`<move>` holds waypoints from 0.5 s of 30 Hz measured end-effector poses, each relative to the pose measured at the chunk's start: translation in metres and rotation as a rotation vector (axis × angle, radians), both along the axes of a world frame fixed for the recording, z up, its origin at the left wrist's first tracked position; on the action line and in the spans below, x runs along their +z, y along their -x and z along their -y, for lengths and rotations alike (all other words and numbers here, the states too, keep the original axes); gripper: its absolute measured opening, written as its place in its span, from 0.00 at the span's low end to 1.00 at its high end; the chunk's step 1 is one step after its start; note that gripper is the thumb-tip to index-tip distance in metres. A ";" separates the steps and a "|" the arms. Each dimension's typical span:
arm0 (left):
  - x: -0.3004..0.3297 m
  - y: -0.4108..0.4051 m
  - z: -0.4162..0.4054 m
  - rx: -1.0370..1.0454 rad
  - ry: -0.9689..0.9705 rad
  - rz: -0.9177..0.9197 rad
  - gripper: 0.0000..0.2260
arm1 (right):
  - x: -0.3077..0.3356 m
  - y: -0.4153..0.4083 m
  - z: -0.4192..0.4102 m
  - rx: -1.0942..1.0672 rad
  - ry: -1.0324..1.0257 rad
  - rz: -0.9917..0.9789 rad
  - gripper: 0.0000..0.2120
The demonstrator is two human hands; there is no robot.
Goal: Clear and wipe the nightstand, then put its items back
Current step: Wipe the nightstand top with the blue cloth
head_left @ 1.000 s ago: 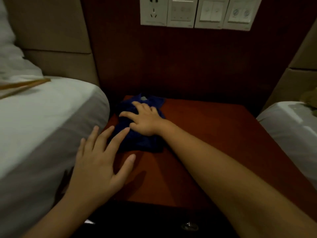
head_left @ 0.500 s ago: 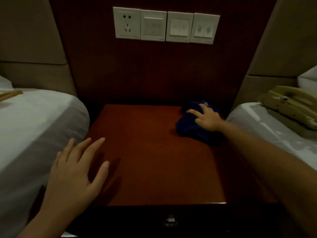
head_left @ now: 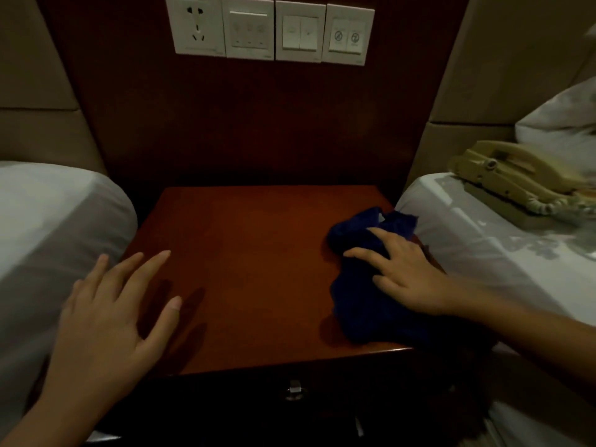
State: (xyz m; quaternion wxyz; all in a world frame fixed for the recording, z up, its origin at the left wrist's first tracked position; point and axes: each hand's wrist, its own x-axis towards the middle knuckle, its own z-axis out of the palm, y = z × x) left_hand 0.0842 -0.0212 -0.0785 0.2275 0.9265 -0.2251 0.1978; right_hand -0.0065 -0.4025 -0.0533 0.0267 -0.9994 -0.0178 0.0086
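The reddish-brown nightstand (head_left: 251,272) fills the middle, its top bare except for a crumpled dark blue cloth (head_left: 361,311) along its right edge. My right hand (head_left: 406,272) lies flat on the cloth with fingers spread, pressing it onto the wood. My left hand (head_left: 109,317) hovers over the front left corner, fingers apart, holding nothing. A beige corded telephone (head_left: 512,179) lies on the white bed to the right, off the nightstand.
White beds flank the nightstand, left bed (head_left: 48,227) and right bed (head_left: 483,253). A row of wall switches and a socket (head_left: 271,30) sits on the dark panel behind. A drawer knob (head_left: 294,387) shows on the front.
My right hand has dragged the blue cloth from the back left across to the right side, then toward the front edge. My left hand stayed near the front left corner.
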 end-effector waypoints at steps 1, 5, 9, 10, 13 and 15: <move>0.000 0.000 0.000 -0.002 -0.003 -0.002 0.28 | 0.000 0.008 -0.010 0.038 -0.016 -0.009 0.28; 0.002 0.001 0.000 -0.010 0.005 -0.010 0.28 | -0.002 0.028 -0.056 0.209 -0.032 -0.002 0.27; 0.006 0.006 0.002 -0.006 0.033 -0.006 0.28 | 0.001 0.019 -0.095 0.315 -0.052 -0.003 0.26; 0.007 0.008 0.002 -0.006 0.039 -0.011 0.28 | 0.001 0.015 -0.103 0.327 -0.059 0.001 0.26; 0.009 0.010 0.003 -0.017 0.059 -0.016 0.28 | -0.001 0.003 -0.126 0.352 -0.087 0.013 0.26; 0.009 0.010 0.003 -0.023 0.063 -0.019 0.28 | -0.003 -0.009 -0.140 0.363 -0.103 0.028 0.26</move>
